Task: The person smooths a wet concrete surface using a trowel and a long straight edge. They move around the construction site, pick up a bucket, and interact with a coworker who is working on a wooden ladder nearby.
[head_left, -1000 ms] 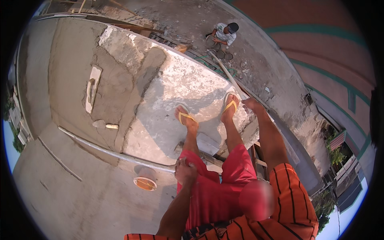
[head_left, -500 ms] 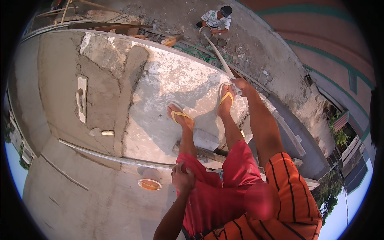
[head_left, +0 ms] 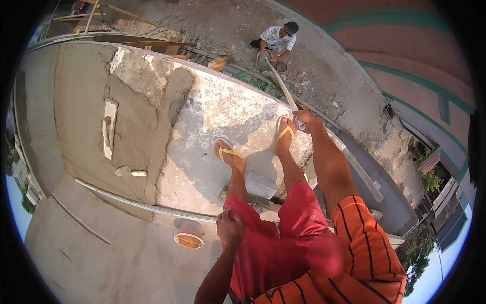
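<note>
My right hand [head_left: 306, 119] grips the near end of a long pale pipe [head_left: 282, 86]. The pipe slants past the ledge's edge to a round container [head_left: 262, 59] that a co-worker [head_left: 277, 39] below holds with both hands. My left hand [head_left: 230, 225] rests at my left thigh on the red shorts, fingers curled, whatever is in them hidden. My feet in yellow-strapped sandals stand on the rough pale ledge [head_left: 197, 182]. Left of them, a long float [head_left: 109, 129] and a small trowel [head_left: 137, 173] lie on fresh grey mortar [head_left: 81, 137].
An orange-rimmed bucket [head_left: 189, 238] stands below the ledge by my left thigh. Beyond the ledge's far edge are planks, rubble and a green hose [head_left: 245, 80]. Loose boards [head_left: 364, 175] run along the right side, above a drop. A pink wall with green trim [head_left: 415, 81] rises beyond.
My right hand has moved up and left and closed on the pipe. The pipe's far end has shifted with it, and the co-worker's hands have moved at the container.
</note>
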`<control>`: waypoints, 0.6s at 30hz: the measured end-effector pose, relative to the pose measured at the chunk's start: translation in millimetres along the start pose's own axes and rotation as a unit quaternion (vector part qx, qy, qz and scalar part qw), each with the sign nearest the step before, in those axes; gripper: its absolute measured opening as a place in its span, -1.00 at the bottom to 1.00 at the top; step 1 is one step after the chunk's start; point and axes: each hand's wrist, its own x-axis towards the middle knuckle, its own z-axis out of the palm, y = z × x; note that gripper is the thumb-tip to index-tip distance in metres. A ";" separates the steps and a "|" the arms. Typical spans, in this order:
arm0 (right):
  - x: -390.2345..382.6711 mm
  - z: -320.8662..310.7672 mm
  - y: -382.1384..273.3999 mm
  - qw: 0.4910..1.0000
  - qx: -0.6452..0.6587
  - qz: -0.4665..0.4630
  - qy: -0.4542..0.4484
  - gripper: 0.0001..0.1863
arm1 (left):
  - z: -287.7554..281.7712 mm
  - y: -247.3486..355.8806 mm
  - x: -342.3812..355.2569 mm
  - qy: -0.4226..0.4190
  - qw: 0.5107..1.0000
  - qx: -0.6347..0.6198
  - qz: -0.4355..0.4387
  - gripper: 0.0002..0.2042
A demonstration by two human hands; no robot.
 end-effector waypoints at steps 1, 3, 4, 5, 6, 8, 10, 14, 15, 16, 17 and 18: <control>-11.3 16.8 -10.4 0.997 0.033 0.066 0.009 -0.85 | 1.4 -3.3 -2.6 0.006 1.000 -0.006 -0.015 -0.61; -40.5 49.4 -40.7 0.993 0.076 0.067 -0.055 -0.86 | 3.9 -12.9 -7.7 0.021 0.999 -0.005 -0.028 -0.60; -43.3 21.4 -25.2 0.983 0.132 0.027 -0.128 -0.87 | -2.3 -6.6 -7.2 0.002 1.000 -0.002 -0.017 -0.59; -60.0 38.4 -37.6 0.993 0.056 0.058 -0.082 -0.86 | -4.4 -7.1 -10.6 -0.003 0.999 -0.007 -0.035 -0.58; -57.5 5.0 -12.8 0.997 -0.034 -0.014 -0.075 -0.86 | -14.2 7.1 -5.0 -0.023 1.000 -0.006 -0.008 -0.58; -117.2 44.9 -55.1 0.990 0.072 0.115 -0.042 -0.84 | -17.4 1.8 -10.0 -0.014 0.999 -0.006 -0.029 -0.55; -179.3 47.0 -84.6 0.979 0.128 0.142 -0.074 -0.82 | -9.8 -2.3 -19.8 -0.007 0.999 0.011 0.035 -0.52; -321.0 20.9 -126.7 0.959 0.209 0.150 -0.115 -0.86 | 13.0 31.9 -29.8 0.059 0.961 0.007 0.271 -0.39; -352.8 5.4 -127.7 0.951 0.226 0.166 -0.130 -0.87 | 15.2 54.2 -40.5 0.074 0.942 -0.008 0.327 -0.35; -385.3 -13.7 -127.1 0.941 0.246 0.186 -0.140 -0.87 | 2.9 91.1 -60.5 0.068 0.920 -0.051 0.382 -0.29; -435.5 -19.6 -144.7 0.940 0.240 0.191 -0.148 -0.86 | -17.3 128.7 -83.5 0.069 0.899 -0.096 0.421 -0.24; -493.8 -25.4 -164.0 0.940 0.240 0.190 -0.151 -0.85 | -27.6 162.5 -101.7 0.088 0.862 -0.119 0.484 -0.27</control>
